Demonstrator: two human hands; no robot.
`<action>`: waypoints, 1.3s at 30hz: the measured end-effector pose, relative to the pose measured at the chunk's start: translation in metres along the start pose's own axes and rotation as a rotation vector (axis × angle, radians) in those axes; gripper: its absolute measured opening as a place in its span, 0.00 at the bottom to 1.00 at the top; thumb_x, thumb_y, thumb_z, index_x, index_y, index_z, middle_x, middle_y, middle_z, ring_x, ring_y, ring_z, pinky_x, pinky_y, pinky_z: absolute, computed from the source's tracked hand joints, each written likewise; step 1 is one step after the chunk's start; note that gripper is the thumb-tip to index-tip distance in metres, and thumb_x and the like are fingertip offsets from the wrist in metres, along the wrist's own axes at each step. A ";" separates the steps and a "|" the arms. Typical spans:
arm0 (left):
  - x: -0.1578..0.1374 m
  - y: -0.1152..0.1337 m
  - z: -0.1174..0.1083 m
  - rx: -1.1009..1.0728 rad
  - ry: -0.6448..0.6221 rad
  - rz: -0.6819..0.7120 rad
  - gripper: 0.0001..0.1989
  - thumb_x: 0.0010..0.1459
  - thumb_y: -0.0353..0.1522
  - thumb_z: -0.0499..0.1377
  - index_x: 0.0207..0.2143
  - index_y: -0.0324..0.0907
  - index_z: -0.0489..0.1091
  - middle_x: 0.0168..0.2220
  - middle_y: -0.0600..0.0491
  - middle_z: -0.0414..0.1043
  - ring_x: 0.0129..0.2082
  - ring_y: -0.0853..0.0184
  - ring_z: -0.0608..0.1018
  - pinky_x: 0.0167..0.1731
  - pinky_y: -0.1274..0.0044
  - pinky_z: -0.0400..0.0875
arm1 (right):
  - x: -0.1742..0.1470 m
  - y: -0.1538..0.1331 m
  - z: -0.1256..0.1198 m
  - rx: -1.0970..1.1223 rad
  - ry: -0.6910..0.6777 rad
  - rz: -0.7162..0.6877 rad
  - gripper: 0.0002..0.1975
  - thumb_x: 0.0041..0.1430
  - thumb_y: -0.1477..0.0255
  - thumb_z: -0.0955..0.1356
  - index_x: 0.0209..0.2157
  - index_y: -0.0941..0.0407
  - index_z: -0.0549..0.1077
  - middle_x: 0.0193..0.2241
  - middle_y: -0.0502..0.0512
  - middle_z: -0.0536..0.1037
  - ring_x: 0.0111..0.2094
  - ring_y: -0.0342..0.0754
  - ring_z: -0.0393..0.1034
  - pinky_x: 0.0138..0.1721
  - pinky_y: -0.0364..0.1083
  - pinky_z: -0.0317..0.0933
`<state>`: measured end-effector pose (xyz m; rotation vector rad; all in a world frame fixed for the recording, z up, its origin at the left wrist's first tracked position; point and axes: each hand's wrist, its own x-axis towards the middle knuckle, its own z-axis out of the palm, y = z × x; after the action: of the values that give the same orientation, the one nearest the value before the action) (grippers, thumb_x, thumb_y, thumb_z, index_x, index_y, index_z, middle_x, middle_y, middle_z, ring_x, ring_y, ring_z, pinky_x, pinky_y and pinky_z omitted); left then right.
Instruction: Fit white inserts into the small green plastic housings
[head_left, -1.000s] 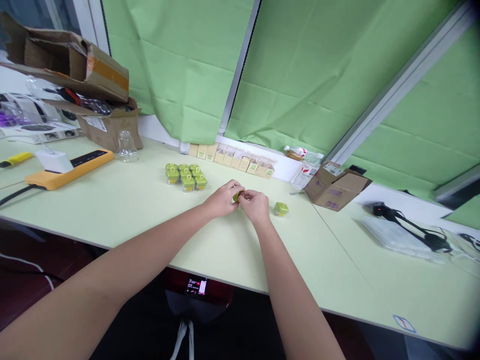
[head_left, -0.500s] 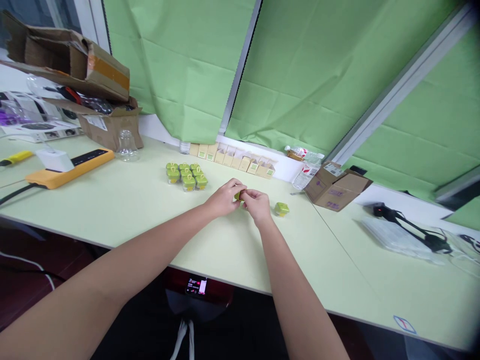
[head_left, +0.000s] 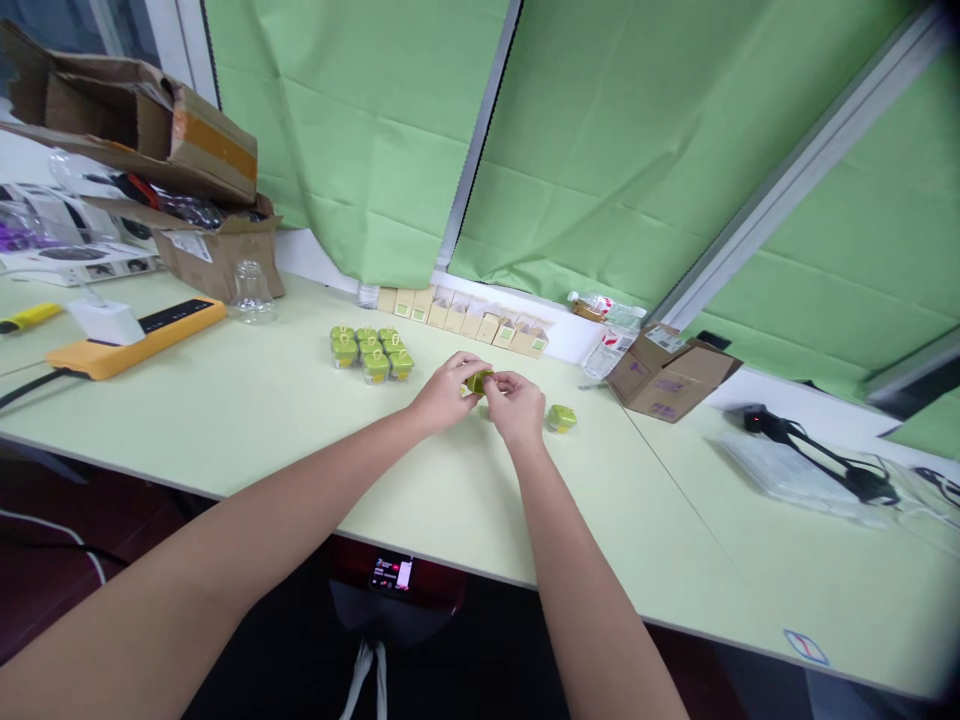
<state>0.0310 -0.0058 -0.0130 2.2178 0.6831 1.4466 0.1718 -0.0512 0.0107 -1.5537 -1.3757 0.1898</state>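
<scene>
Between my two hands, a little above the table, is a small green-lidded container (head_left: 477,381). My left hand (head_left: 444,393) is closed around its left side. The fingers of my right hand (head_left: 516,404) are pinched together at its right edge; whether they grip the lid or something thin on it, I cannot make out. A similar green-lidded container (head_left: 562,418) stands on the table just right of my right hand. To the left of my hands sits a tight group of several green-lidded containers (head_left: 371,352), clear below with yellowish contents.
Small beige cartons (head_left: 469,318) line the wall. Plastic bottles (head_left: 609,345) and a cardboard box (head_left: 670,375) stand to their right. On the left are an orange power strip (head_left: 142,338), a clear jar (head_left: 253,293) and stacked cardboard boxes (head_left: 217,245). The table's front edge (head_left: 420,553) runs below my forearms.
The container in my hands has turned so more of its green lid shows. My right hand has shifted slightly, its fingers now at the container's right edge. The other containers stay put.
</scene>
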 end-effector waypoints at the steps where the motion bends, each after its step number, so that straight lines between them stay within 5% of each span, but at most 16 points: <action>1: 0.000 0.000 0.000 -0.015 0.013 -0.012 0.23 0.52 0.21 0.58 0.50 0.44 0.71 0.50 0.48 0.67 0.49 0.65 0.74 0.48 0.73 0.73 | 0.000 0.000 -0.001 0.019 0.005 -0.002 0.12 0.52 0.62 0.67 0.31 0.53 0.79 0.28 0.52 0.82 0.29 0.50 0.76 0.35 0.46 0.67; 16: -0.001 0.002 0.002 0.047 -0.013 0.069 0.24 0.52 0.20 0.57 0.51 0.44 0.70 0.50 0.48 0.67 0.51 0.64 0.73 0.53 0.72 0.70 | -0.005 -0.002 0.006 0.050 -0.048 -0.018 0.12 0.53 0.63 0.67 0.32 0.53 0.81 0.28 0.51 0.82 0.29 0.49 0.76 0.36 0.45 0.67; 32: 0.000 0.001 -0.003 0.022 0.023 0.057 0.23 0.51 0.20 0.57 0.50 0.43 0.72 0.47 0.49 0.70 0.41 0.68 0.75 0.44 0.75 0.72 | -0.007 -0.005 0.003 -0.069 -0.131 -0.226 0.13 0.61 0.67 0.63 0.36 0.51 0.79 0.29 0.48 0.82 0.23 0.44 0.70 0.33 0.43 0.61; 39: 0.001 0.004 -0.005 0.054 0.012 0.055 0.24 0.50 0.21 0.57 0.50 0.44 0.72 0.47 0.50 0.70 0.43 0.67 0.75 0.45 0.75 0.71 | -0.007 0.000 0.007 -0.043 -0.095 -0.177 0.11 0.60 0.64 0.65 0.38 0.51 0.78 0.34 0.51 0.82 0.24 0.45 0.73 0.34 0.45 0.64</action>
<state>0.0275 -0.0078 -0.0086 2.2875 0.6771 1.4862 0.1647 -0.0526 0.0042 -1.4642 -1.5930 0.1275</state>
